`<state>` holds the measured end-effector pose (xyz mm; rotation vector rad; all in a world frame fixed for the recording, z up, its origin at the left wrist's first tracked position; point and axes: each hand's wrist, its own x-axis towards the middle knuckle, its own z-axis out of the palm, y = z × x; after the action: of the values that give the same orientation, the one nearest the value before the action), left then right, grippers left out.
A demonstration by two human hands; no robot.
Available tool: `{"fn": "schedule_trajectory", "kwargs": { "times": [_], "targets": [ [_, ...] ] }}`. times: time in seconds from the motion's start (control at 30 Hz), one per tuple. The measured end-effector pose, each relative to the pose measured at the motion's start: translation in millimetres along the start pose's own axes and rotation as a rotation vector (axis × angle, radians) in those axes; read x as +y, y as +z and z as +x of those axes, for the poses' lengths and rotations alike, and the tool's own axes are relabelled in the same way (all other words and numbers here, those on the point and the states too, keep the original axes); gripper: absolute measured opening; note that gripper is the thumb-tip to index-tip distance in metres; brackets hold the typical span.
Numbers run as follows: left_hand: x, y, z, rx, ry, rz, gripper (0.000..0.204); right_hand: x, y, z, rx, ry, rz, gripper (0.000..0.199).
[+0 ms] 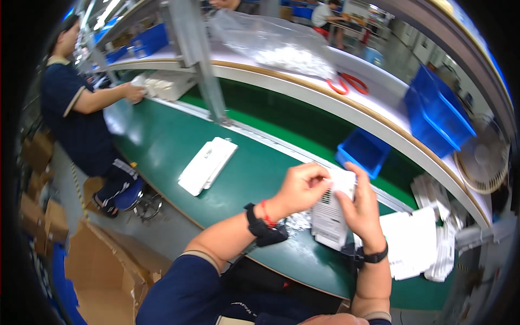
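A flat white printed carton stands over the green table in front of me, its lower end toward my body. My right hand grips its right side, thumb on the front face and fingers at the far edge. At the carton's upper left, my left hand is closed in a pinch with thumb and forefinger together. Whatever lies between those fingertips is too small to make out. Small shiny white pieces lie in a loose heap beside the carton, below my left hand.
White flat cartons lie stacked left on the green table; more cartons pile up right. A blue bin stands beyond my hands. The shelf above holds a plastic bag, red-handled scissors and blue crates. A co-worker works at left.
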<state>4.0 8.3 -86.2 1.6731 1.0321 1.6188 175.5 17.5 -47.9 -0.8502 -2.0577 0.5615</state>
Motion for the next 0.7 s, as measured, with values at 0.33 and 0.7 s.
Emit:
{"fn": "schedule_trajectory", "kwargs": {
  "times": [0.33, 0.7],
  "targets": [
    [0.0, 9.1, -7.0, -0.009, -0.111, -0.042, 0.006, 0.6, 0.9, -11.3, -0.015, 0.175, 0.039, 0.013],
    [3.9, 6.1, -8.4, 0.09, -0.231, -0.146, 0.005, -19.5, 6.8, -9.6, 0.007, 0.122, 0.093, 0.021]
  ]
}}
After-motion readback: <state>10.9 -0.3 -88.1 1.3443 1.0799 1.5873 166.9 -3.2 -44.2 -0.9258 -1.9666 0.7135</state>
